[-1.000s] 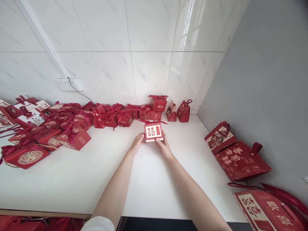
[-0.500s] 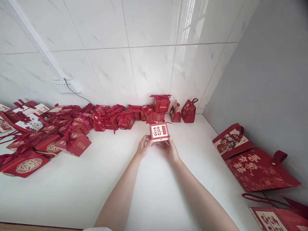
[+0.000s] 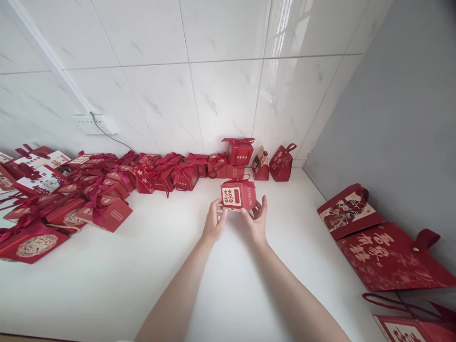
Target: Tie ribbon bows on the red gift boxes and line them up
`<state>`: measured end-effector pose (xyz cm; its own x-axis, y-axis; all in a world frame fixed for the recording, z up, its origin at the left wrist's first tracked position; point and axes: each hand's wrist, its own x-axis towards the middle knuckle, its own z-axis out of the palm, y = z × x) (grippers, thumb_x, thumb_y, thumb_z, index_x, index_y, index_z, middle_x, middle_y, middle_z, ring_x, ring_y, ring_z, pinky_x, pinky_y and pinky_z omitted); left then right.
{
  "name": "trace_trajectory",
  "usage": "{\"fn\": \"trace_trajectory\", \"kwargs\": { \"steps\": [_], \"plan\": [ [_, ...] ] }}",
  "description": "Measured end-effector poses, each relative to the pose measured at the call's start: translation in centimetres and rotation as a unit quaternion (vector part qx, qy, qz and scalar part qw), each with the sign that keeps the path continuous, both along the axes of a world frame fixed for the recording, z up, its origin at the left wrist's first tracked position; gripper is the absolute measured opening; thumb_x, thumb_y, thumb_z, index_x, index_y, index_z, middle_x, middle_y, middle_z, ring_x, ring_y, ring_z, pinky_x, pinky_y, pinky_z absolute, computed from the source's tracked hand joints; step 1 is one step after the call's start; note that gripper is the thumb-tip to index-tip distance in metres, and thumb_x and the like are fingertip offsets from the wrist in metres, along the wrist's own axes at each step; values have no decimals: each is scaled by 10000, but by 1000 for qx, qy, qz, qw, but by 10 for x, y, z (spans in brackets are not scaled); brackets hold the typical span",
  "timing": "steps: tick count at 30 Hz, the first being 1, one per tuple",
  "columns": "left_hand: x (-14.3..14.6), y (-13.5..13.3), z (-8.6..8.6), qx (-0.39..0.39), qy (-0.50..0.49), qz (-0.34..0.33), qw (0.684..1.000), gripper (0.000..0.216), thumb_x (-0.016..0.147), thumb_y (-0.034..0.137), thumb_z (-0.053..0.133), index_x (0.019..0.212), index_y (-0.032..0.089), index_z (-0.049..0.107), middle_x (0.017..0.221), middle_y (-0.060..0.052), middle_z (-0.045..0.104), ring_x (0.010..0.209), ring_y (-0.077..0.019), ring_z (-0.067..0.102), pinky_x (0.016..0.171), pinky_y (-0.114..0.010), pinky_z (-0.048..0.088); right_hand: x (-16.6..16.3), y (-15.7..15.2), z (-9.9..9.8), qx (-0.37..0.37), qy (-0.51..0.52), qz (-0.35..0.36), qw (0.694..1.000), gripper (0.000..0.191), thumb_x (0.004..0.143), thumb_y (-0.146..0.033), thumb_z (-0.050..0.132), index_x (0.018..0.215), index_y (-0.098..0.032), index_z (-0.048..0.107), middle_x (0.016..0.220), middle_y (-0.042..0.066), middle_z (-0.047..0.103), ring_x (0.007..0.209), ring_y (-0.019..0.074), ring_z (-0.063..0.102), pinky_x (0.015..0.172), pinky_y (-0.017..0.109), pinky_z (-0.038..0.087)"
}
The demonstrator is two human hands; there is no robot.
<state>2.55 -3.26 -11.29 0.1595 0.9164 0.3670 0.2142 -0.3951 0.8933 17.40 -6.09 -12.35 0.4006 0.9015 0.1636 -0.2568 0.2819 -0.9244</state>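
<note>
The box (image 3: 238, 196) is mid-table (image 3: 228, 294), side-on; lifted or resting, I can't tell. The left hand (image 3: 213, 224) grips its near left corner; the right hand (image 3: 258, 225) spreads loosely by its right side. This looks like positioning, and the next move calls for a firmer right-hand hold. Boxes (image 3: 185, 177) line the wall (image 3: 156, 99) behind.
</note>
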Motion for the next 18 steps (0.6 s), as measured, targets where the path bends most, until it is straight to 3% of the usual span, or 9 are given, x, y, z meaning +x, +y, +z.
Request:
{"fn": "trace_trajectory", "kwargs": {
  "steps": [3, 5, 8, 10, 14, 18],
  "plan": [
    [4, 0, -5, -28, -7, -89, 996, 692, 871, 447, 539, 1466, 276, 230, 1403, -133, 395, 1167, -254, 518, 894, -377, 480, -3, -4, 4, 19, -110, -37, 993, 1006, 724, -399, 754, 1492, -316, 109, 1525, 99, 226, 1390, 283, 305, 1104, 460, 355],
    [4, 3, -7, -52, -11, -80, 995, 717, 872, 451, 537, 1483, 294, 196, 1407, -132, 373, 1205, -262, 493, 918, -381, 474, -5, -6, 6, 28, -148, -14, 988, 888, 769, -412, 714, 1480, -313, 191, 1546, 67, 206, 1418, 269, 242, 1154, 464, 263],
    [1, 6, -5, -67, -34, -11, 997, 646, 900, 482, 469, 1477, 319, 227, 1432, -115, 351, 1279, -268, 427, 962, -388, 447, -5, -8, 8, 21, -141, 78, 987, 696, 872, -436, 585, 1467, -342, 236, 1550, 24, 231, 1425, 248, 230, 1169, 490, 205],
    [-1, 7, -2, -65, -56, -12, 996, 607, 909, 507, 432, 1463, 325, 264, 1479, -93, 316, 1329, -272, 373, 995, -397, 424, -4, -10, 9, 22, -130, 120, 984, 658, 893, -434, 555, 1464, -367, 235, 1552, 6, 234, 1425, 244, 231, 1162, 497, 219],
    [-5, 8, 2, -89, -97, -55, 990, 589, 894, 594, 377, 1411, 312, 351, 1465, -84, 383, 1321, -291, 391, 1011, -449, 407, -4, -13, 13, 62, -119, 135, 982, 648, 901, -424, 553, 1464, -371, 236, 1561, -1, 206, 1424, 241, 233, 1139, 477, 291],
    [-9, 12, 3, -137, -166, -48, 975, 517, 907, 574, 353, 1358, 324, 393, 1447, -61, 420, 1293, -274, 442, 1048, -481, 368, -5, -16, 14, 84, -125, 135, 979, 621, 903, -423, 553, 1456, -342, 282, 1560, 10, 205, 1432, 248, 209, 1119, 463, 336]
  ]
}}
